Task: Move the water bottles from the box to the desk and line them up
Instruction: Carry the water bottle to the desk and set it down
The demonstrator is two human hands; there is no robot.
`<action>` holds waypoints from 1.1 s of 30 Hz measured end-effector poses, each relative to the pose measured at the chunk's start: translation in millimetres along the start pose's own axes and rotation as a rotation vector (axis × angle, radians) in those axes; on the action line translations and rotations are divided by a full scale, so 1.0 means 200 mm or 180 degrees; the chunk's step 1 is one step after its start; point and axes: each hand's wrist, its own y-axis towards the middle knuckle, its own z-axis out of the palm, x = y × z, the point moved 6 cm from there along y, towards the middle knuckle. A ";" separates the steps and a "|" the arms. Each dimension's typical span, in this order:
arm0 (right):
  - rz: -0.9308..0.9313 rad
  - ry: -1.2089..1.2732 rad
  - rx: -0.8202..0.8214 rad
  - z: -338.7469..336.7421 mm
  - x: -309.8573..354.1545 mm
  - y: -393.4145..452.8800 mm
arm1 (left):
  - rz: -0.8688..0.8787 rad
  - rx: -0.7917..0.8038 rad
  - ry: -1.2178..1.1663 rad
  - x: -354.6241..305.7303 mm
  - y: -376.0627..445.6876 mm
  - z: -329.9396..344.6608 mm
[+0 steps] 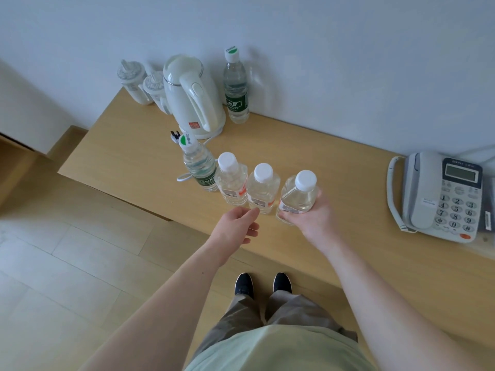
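Fingers of your right hand (312, 218) wrap the rightmost clear white-capped plastic bottle (298, 195); your left hand (237, 226) hovers relaxed, empty, above the light wooden desk (308, 156) by a pale wall (348, 62).

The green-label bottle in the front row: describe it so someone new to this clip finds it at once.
Start at the white kettle by the wall on the wooden desk. Come toward the near edge to the row of four bottles. It is the leftmost bottle, the only one in the row with a green label and green-marked cap; its neighbours have plain white caps.
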 end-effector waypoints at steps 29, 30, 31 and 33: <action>0.0301 -0.0094 0.0037 0.04 -0.14 -0.02 | -0.0242 0.0313 0.0342 0.08 0.06 -0.01; 0.0339 -0.0075 0.0007 0.03 -0.15 -0.02 | -0.0250 0.0316 0.0356 0.08 0.06 -0.02; 0.0365 -0.0070 -0.0021 0.03 -0.15 -0.02 | -0.0257 0.0317 0.0372 0.08 0.06 -0.02; 0.0379 -0.0069 -0.0029 0.03 -0.16 -0.02 | -0.0267 0.0321 0.0404 0.08 0.06 -0.03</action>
